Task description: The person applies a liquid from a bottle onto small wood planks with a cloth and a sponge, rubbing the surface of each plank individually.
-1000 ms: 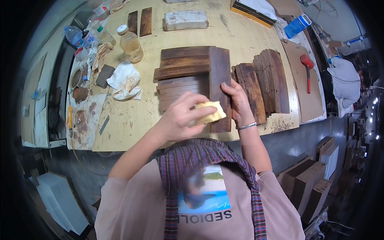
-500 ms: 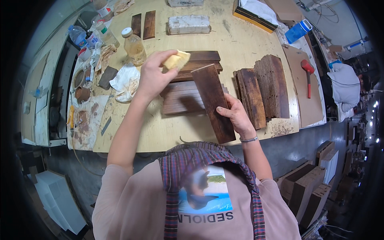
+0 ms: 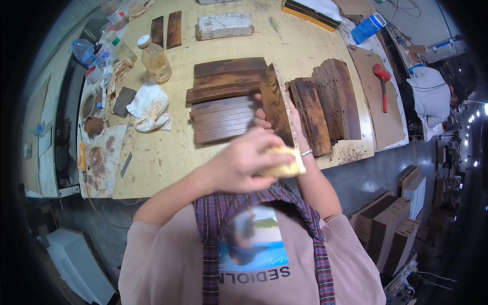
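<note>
My left hand (image 3: 249, 160) is closed on a yellow sponge (image 3: 282, 161), pressed against the near end of a dark brown wooden board (image 3: 277, 104). The board stands tilted on edge, its pale speckled edge facing up and right. My right hand (image 3: 297, 122) grips it from behind; fingertips show at its left side and the rest is partly hidden. Left of the board lies a stack of dark boards (image 3: 229, 76), with smoother brown strips (image 3: 221, 119) in front. Right of it lean more dark boards (image 3: 312, 114) and a row with drilled edges (image 3: 335, 99).
A bottle of cloudy liquid (image 3: 155, 60) stands at the left, beside a crumpled white cloth (image 3: 149, 105) and a dark block (image 3: 123, 101). A wrapped white block (image 3: 224, 26) lies at the back. On the right are a red mallet (image 3: 382, 81) and a blue bottle (image 3: 368, 29).
My left hand has brought the sponge down and right onto the board's near end. My right hand has turned the board from face-up to on edge.
</note>
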Action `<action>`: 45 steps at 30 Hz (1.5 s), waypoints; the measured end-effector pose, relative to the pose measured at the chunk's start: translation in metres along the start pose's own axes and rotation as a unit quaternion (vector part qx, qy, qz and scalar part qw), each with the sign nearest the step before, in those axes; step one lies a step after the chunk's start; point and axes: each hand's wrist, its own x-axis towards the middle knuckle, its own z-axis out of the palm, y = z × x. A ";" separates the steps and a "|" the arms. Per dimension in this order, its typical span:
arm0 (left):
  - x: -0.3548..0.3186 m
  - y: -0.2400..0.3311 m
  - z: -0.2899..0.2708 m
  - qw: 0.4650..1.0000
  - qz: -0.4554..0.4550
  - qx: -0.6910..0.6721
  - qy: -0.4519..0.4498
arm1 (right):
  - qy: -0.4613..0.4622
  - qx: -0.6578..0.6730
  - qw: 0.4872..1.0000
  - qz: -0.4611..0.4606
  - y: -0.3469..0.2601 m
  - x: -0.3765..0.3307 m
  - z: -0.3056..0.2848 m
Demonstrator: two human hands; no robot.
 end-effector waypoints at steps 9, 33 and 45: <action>-0.003 -0.090 -0.069 0.926 -0.211 0.191 0.246 | -0.033 -0.028 0.994 0.102 0.039 -0.014 0.040; -0.002 -0.069 -0.060 0.918 -0.261 0.143 0.262 | 0.027 -0.256 0.963 -0.075 0.003 -0.010 0.006; -0.050 -0.035 -0.002 0.961 -0.154 0.181 0.138 | 0.173 -0.050 0.953 -0.242 -0.043 -0.006 -0.011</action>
